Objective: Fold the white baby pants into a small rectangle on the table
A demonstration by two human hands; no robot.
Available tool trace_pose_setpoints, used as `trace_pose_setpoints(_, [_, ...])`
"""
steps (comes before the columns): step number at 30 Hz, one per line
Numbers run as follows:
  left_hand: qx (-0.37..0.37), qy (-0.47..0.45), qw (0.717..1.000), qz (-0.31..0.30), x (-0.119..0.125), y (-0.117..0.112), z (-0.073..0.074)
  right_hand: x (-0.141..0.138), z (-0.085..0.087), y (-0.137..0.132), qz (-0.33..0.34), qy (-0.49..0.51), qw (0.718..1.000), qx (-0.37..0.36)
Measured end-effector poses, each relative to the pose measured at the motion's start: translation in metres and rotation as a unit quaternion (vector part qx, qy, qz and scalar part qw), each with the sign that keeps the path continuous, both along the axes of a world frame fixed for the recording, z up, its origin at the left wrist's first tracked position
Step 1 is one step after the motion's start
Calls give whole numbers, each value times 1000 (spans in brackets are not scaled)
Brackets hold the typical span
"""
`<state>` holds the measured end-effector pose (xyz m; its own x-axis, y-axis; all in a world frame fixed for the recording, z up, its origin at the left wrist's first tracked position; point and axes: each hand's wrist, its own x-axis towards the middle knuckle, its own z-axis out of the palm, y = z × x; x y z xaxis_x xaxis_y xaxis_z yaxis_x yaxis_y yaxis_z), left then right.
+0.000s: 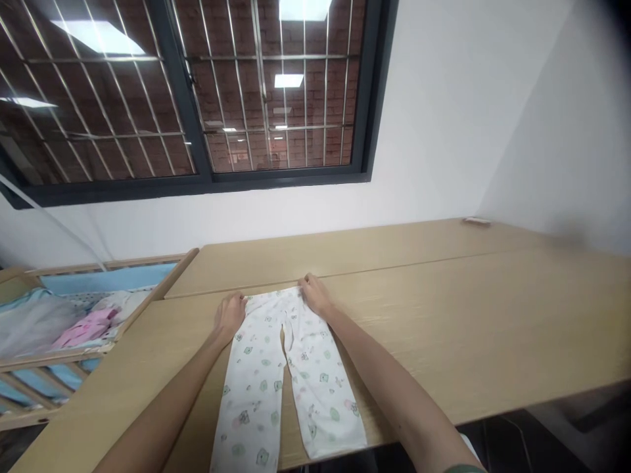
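A pair of white baby pants (261, 358) with a green and pink print lies spread on the wooden table, legs toward me. My left hand (231, 314) grips the left end of the waistband, its fingers closed on the cloth. At the waistband's right end my right hand (313, 293) is closed on the fabric in the same way. Between the two hands the waistband runs nearly straight. A narrow gap shows at the crotch, and the left leg reaches the bottom of the view.
The wooden table (444, 315) extends far to the right, with a seam along it. On the left stands a wooden crib (177, 272) holding pink cloth (91, 327) and white netting (37, 325). A small flat object (476, 221) lies by the wall, below and right of a barred window (276, 92).
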<state>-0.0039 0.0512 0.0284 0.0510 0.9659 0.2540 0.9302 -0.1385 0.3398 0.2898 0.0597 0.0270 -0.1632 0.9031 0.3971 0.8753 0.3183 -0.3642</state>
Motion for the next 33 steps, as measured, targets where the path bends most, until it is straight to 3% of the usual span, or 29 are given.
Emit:
trace_pose_setpoints(6, [-11, 29, 999, 22, 7, 8, 14, 10, -6, 27, 0, 70, 997, -37])
trace_pose_setpoints(11, [3, 29, 1000, 9, 21, -7, 38, 18, -9, 39, -8, 144, 986, -89])
trace_pose_setpoints(14, [33, 29, 998, -41, 49, -35, 56, 20, -7, 39, -9, 184, 976, -116])
trace_pose_setpoints(17, [16, 27, 988, -154, 87, -86, 70, 22, -4, 38, -5, 218, 967, -130])
trace_pose_setpoints(20, [-96, 0, 943, -319, 123, -152, 79, 23, -2, 37, -8, 241, 961, -135])
trace_pose_setpoints(24, [-138, 88, 906, -391, 153, -216, 79, 23, -2, 39, -27, 254, 958, -128])
trace_pose_setpoints(27, [-155, 145, 899, -383, 163, -231, 72, 22, -2, 38, -36, 255, 958, -123])
trace_pose_setpoints(33, [-181, 172, 900, -358, 166, -229, 63, 20, -1, 36, -36, 256, 959, -119])
